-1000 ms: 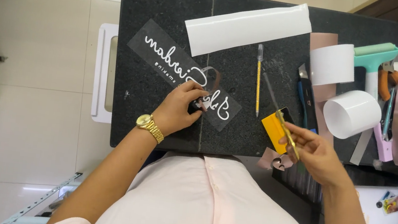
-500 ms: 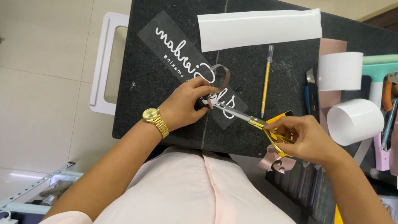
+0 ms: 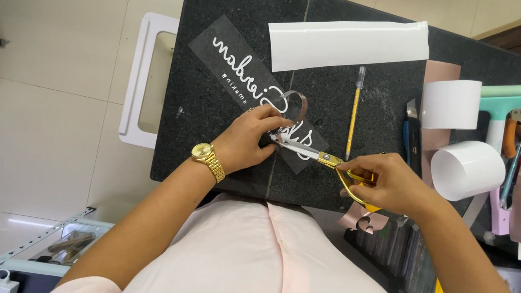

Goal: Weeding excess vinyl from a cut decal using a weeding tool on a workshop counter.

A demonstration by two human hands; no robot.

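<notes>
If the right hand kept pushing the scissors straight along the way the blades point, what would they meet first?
The right hand aims the scissors leftward at the left hand. The tips would probably first meet its fingers pressing the lettered dark strip, though depth is unclear.

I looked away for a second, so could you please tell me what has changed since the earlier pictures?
The right hand swung the gold scissors leftward until the blades reached the left hand on the black lettered strip. Left hand, white sheet and rolls stayed put.

hands [image 3: 249,140]: 2 | scissors [image 3: 312,153]: 1 | white rolls [image 3: 466,169]: 2 | pencil [image 3: 355,112]: 1 | wristwatch [image 3: 208,161]: 1
</notes>
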